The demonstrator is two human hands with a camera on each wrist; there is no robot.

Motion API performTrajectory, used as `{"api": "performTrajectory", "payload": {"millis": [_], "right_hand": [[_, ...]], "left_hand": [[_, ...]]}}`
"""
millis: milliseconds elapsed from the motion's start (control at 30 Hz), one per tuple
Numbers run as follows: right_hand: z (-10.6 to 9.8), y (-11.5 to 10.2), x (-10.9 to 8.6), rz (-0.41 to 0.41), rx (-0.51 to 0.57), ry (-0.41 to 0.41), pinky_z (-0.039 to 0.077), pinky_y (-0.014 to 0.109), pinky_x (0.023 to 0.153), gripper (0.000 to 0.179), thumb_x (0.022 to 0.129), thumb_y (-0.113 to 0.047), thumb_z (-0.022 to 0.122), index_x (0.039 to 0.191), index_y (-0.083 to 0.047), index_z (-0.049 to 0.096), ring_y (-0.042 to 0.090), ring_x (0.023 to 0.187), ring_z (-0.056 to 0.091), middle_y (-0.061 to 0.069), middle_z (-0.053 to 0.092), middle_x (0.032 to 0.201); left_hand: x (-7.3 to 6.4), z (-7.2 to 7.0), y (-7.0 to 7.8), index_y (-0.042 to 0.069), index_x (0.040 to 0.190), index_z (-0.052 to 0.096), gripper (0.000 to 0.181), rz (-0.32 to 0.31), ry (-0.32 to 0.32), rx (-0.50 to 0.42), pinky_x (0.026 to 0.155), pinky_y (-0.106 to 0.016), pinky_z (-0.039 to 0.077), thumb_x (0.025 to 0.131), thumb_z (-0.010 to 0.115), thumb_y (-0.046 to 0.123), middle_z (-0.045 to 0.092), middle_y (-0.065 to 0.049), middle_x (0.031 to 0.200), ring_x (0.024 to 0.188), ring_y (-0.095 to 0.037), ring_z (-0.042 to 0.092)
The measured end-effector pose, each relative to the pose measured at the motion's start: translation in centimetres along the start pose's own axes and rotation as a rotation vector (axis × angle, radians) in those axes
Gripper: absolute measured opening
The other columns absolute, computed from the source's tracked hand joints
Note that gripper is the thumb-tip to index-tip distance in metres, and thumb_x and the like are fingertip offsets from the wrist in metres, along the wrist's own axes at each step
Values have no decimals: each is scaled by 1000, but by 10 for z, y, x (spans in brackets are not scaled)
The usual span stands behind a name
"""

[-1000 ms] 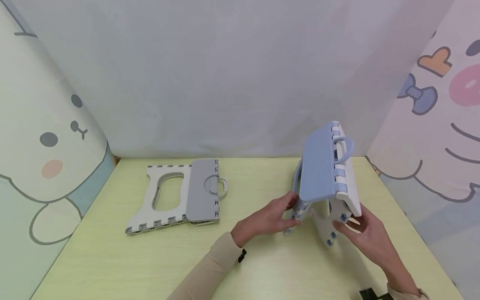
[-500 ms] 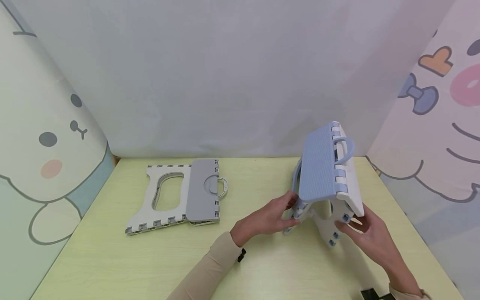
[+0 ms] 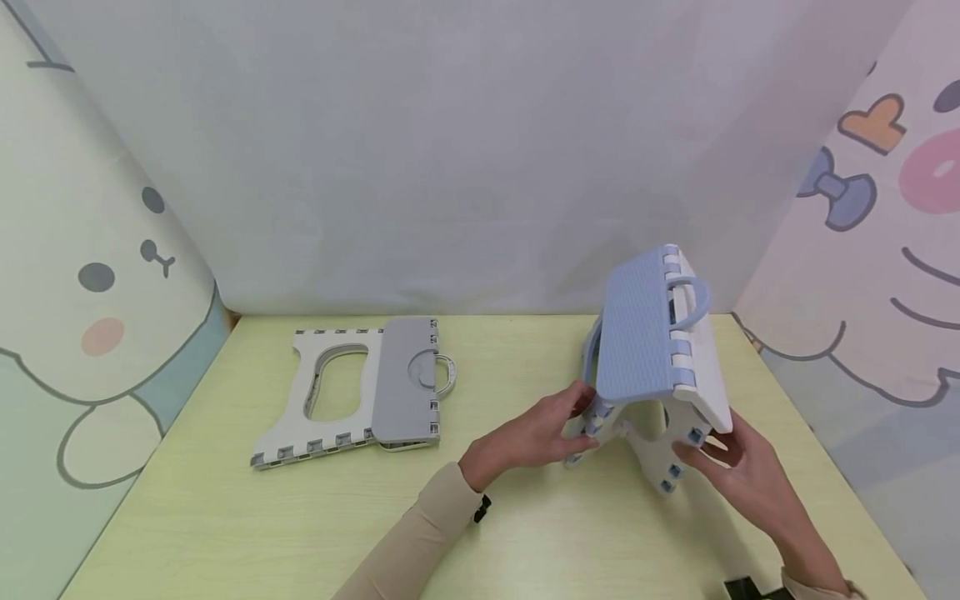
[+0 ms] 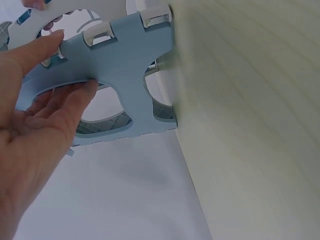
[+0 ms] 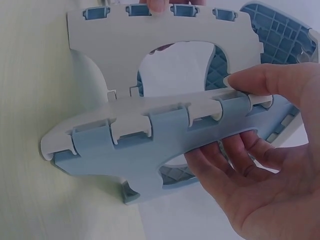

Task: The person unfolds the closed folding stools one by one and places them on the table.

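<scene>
A blue and white folding step stool (image 3: 637,333) stands partly unfolded on the right of the table, its two top panels sloping apart like a roof and a blue handle loop at the ridge. My left hand (image 3: 543,429) grips its left leg panel (image 4: 135,65), thumb over the hinged edge and fingers through the cutout. On the other side, my right hand (image 3: 738,467) holds the right leg panel (image 5: 130,150), thumb on the hinge edge and fingertips curled into the opening. Part of the right fingers is hidden by the white top panel in the head view.
A grey and white folding stool (image 3: 405,383) lies folded flat on the left of the pale wooden table (image 3: 300,533). Behind the table hangs a plain pale backdrop (image 3: 450,167), and cartoon-printed sheets (image 3: 97,375) flank both sides.
The stool's right leg and top panel have shifted slightly outward to the right, along with my right hand. My left hand has moved a touch left. The grey stool stays put.
</scene>
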State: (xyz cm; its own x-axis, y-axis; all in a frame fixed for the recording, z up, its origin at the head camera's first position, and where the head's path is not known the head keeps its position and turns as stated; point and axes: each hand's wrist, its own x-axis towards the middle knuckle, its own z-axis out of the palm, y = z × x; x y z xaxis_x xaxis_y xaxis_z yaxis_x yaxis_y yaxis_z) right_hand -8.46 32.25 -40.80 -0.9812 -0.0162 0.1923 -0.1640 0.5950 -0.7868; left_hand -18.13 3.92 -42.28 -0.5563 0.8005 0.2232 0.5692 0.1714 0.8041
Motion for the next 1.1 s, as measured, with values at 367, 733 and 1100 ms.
{"api": "performTrajectory", "payload": {"millis": [367, 733, 1100], "right_hand": [[-3, 1, -1, -5, 21, -13, 53, 12, 83, 71, 91, -9, 80, 151, 1, 42, -16, 111, 52, -11, 51, 135], [-6, 4, -1, -15, 35, -29, 54, 13, 83, 70, 91, -6, 79, 150, 1, 42, -15, 112, 53, -22, 49, 132], [-11, 6, 1, 0, 14, -73, 53, 12, 83, 74, 92, -10, 79, 153, -3, 39, -15, 112, 52, -19, 48, 135]], "left_hand": [[-1, -1, 0, 0, 141, 36, 56, 30, -7, -8, 110, -22, 42, 97, 70, 1, 54, -17, 138, 133, -17, 52], [0, -3, -1, 1, 142, 35, 58, 13, -20, -2, 110, -22, 42, 96, 71, 2, 54, -16, 139, 132, -17, 53], [0, -4, -4, 1, 140, 37, 55, 12, -17, -11, 110, -23, 43, 97, 70, 2, 54, -16, 137, 132, -17, 53]]}}
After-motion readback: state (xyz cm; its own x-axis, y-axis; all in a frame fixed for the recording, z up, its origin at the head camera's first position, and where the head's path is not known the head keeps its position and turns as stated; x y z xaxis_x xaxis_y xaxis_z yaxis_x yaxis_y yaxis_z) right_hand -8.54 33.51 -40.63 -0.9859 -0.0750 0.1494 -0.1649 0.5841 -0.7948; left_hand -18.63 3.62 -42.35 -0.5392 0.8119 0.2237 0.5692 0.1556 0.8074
